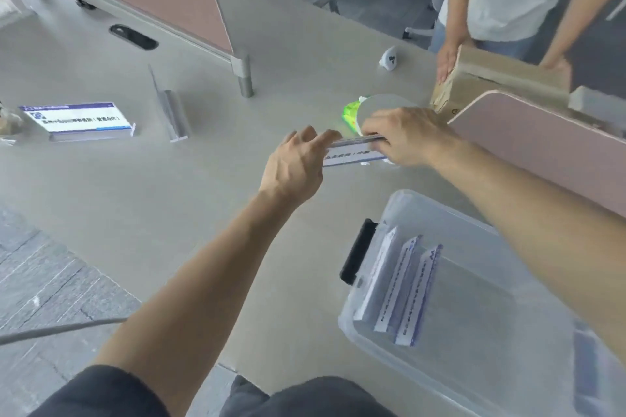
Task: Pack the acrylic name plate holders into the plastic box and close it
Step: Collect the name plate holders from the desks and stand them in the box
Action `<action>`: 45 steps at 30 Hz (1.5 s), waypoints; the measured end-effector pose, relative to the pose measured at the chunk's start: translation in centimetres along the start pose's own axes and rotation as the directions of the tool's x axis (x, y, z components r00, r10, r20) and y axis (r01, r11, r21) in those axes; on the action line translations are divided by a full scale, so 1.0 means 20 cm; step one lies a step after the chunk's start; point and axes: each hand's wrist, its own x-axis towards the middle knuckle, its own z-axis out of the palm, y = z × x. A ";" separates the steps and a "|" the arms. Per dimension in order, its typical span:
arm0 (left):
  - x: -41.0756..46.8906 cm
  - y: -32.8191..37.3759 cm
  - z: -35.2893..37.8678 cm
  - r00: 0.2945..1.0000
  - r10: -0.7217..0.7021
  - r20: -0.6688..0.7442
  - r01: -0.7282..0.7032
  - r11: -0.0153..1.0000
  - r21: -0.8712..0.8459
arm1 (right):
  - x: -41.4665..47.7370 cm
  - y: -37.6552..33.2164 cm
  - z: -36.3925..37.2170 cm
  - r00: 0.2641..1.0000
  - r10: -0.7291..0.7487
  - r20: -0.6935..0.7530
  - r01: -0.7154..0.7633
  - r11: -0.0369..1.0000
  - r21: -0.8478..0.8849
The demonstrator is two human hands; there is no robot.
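An acrylic name plate holder [352, 155] with a white and blue card sits in mid-table between my hands. My right hand [406, 139] grips its right end from above, fingers curled over the top edge. My left hand [298, 162] touches its left end with loosely bent fingers. The clear plastic box [474, 332] stands open at the lower right, with three holders [399, 291] standing in a row inside near its black latch [357, 252]. Another holder with a card [79, 120] lies at far left, and an empty clear holder [171, 112] stands beside it.
A green packet [350, 113] and a round grey disc [382, 107] lie just behind my right hand. Pink desk dividers [542, 145] stand at right and back left. Another person holds a cardboard box [487, 83] at the far right. A small white device [389, 59] rests on the table.
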 end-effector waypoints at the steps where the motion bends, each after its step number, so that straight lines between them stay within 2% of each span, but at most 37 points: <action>1: 0.02 0.09 0.01 0.999 0.046 0.002 -0.046 0.999 -0.015 | -0.10 0.05 -0.03 1.000 0.026 -0.017 -0.026 1.000 0.001; 5: 0.12 0.41 0.08 0.982 0.171 0.082 -0.165 0.983 -0.077 | -0.51 0.25 -0.09 0.988 0.127 -0.090 -0.124 0.992 0.036; 11: 0.20 0.85 0.20 0.909 0.328 0.259 -0.291 0.941 -0.172 | -1.06 0.39 -0.06 0.949 0.265 -0.171 -0.239 0.958 0.158; 16: 0.19 1.07 0.26 0.830 0.443 0.338 -0.394 0.896 -0.206 | -1.36 0.42 -0.04 0.914 0.399 -0.079 -0.369 0.895 0.251; 19: 0.19 1.14 0.25 0.779 0.511 0.363 -0.459 0.860 -0.225 | -1.45 0.39 -0.02 0.911 0.410 -0.042 -0.399 0.902 0.163; 22: 0.19 1.14 0.24 0.766 0.533 0.360 -0.458 0.845 -0.276 | -1.48 0.34 0.01 0.909 0.405 -0.099 -0.399 0.914 0.081; 24: 0.19 1.12 0.24 0.830 0.480 0.285 -0.341 0.840 -0.421 | -1.47 0.32 0.03 0.879 0.451 -0.153 -0.431 0.890 0.145; 26: 0.17 1.09 0.23 0.919 0.283 0.273 -0.049 0.772 -0.634 | -1.45 0.27 0.05 0.843 0.512 -0.165 -0.474 0.852 0.224; 27: 0.15 1.09 0.23 0.932 0.145 0.332 0.137 0.707 -0.694 | -1.44 0.24 0.06 0.831 0.531 -0.165 -0.488 0.839 0.240; 28: 0.14 1.10 0.25 0.904 0.016 0.427 0.319 0.639 -0.700 | -1.43 0.20 0.07 0.825 0.538 -0.171 -0.495 0.835 0.241; 30: 0.10 1.12 0.29 0.805 -0.096 0.586 0.520 0.591 -0.617 | -1.40 0.13 0.10 0.823 0.536 -0.190 -0.492 0.838 0.236; 32: 0.06 1.14 0.33 0.751 -0.120 0.649 0.592 0.558 -0.582 | -1.38 0.05 0.12 0.812 0.559 -0.165 -0.514 0.821 0.250; 36: 0.02 1.13 0.39 0.663 -0.178 0.728 0.739 0.312 -0.597 | -1.38 -0.03 0.16 0.768 0.636 -0.075 -0.601 0.757 0.258; 39: -0.04 1.14 0.39 0.569 -0.183 0.802 0.817 0.238 -0.525 | -1.41 -0.05 0.19 0.728 0.673 -0.128 -0.616 0.725 0.308; 41: -0.06 1.12 0.42 0.507 -0.113 0.855 0.858 0.167 -0.486 | -1.42 -0.05 0.19 0.711 0.683 -0.165 -0.610 0.716 0.339; 43: -0.07 1.13 0.42 0.512 -0.043 0.858 0.857 0.080 -0.508 | -1.44 -0.05 0.18 0.721 0.677 -0.150 -0.598 0.716 0.360; 45: -0.05 1.14 0.42 0.539 -0.047 0.841 0.842 0.079 -0.534 | -1.46 -0.02 0.16 0.759 0.640 -0.117 -0.563 0.736 0.377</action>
